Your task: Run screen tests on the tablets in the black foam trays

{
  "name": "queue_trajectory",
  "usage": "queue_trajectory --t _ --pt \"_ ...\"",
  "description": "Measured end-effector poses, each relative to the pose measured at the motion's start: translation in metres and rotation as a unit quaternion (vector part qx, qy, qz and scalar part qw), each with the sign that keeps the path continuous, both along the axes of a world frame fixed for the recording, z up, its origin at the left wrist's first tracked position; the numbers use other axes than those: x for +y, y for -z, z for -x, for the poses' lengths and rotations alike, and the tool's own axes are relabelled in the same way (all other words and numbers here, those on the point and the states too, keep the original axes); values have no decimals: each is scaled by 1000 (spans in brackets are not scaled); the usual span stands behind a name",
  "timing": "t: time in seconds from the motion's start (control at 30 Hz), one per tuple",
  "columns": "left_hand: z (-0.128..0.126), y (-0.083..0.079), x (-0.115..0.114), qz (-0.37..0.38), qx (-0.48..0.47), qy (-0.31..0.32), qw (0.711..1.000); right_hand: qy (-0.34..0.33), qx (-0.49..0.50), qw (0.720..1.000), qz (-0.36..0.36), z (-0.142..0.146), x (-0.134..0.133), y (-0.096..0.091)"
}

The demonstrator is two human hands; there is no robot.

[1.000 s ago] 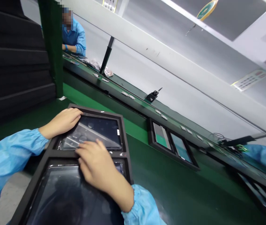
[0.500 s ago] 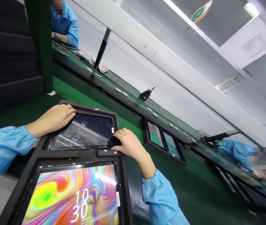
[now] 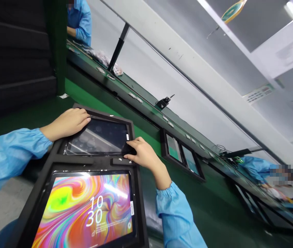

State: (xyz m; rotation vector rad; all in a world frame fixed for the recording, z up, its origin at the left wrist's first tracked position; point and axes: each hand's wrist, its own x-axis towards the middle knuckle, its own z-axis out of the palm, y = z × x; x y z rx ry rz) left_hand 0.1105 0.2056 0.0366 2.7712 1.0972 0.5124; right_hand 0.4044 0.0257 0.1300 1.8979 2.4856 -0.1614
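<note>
A black foam tray with two compartments is in front of me. In its far compartment lies a tablet with a dark screen. My left hand is closed over this tablet's upper left corner, fingers together at the tray's rim. At the tablet's right edge, my right hand pinches its lower corner, thumb toward me and fingers by the white label. The near compartment holds a second tablet, its screen lit with colourful swirls and "10 30". Neither hand touches that one.
Behind the tray runs a green conveyor line carrying small parts. Another tray with two tablets stands to the right. Stacked black trays rise at left. Co-workers in blue sleeves sit at far left and right.
The view has shifted, so the tray and both hands appear slightly higher and the tray farther right. More of the lit tablet shows. Both hands stay at the dark tablet's edges.
</note>
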Motion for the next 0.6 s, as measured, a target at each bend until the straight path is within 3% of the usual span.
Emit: queue_trajectory --t 0.3,0.4,0.6 --pt "-1 5 1 10 -39 -8 999 72 159 973 -151 31 -2 41" --pt "0 7 0 17 -53 -11 998 70 181 967 -166 37 -2 49" --pt "0 8 -1 29 -78 -14 996 34 230 961 -148 38 -7 47"
